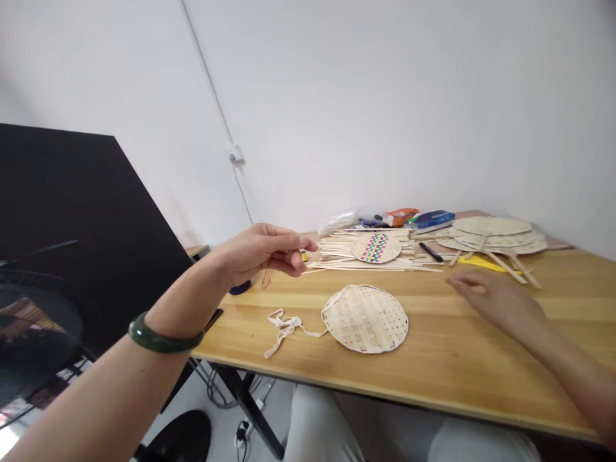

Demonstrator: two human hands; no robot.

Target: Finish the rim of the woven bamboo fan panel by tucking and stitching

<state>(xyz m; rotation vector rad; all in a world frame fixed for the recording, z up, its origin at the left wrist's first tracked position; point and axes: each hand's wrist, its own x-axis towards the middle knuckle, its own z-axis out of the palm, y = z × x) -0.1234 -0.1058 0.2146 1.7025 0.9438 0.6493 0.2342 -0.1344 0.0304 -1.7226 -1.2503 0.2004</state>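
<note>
A white wall (pixel 385 96) backs the wooden counter (pixel 457 359), and a large black panel (pixel 77 199) slants at the person's left. Toward the back right I see several overlapping pale fans (pixel 491 226), some handles pointing toward the seated person. Beside them lies a spread of thin, pale strips (pixel 332 247). Nearer the front edge, a round woven piece (pixel 366 321) lies flat on the bare wood, between the two hands and touching neither. A smaller oval woven piece (pixel 359 249), checked in pink, green, yellow and blue, rests on the strips.

The left hand (pixel 262 252) hangs in the air, fingers curled and thumb close to them; I can't tell whether that grip is pinching anything thin. The right hand (pixel 495 298) is blurred, fingers bent near the fan handles, and I can't make out its grip either.

Blue packaging (pixel 436 220) sits behind the strips. A cream tape (pixel 286 327) lies loosely tangled, running to the front piece's rim. A green bangle (pixel 166 338) circles the left wrist; a black marker (pixel 430 251) lies by the strips.
</note>
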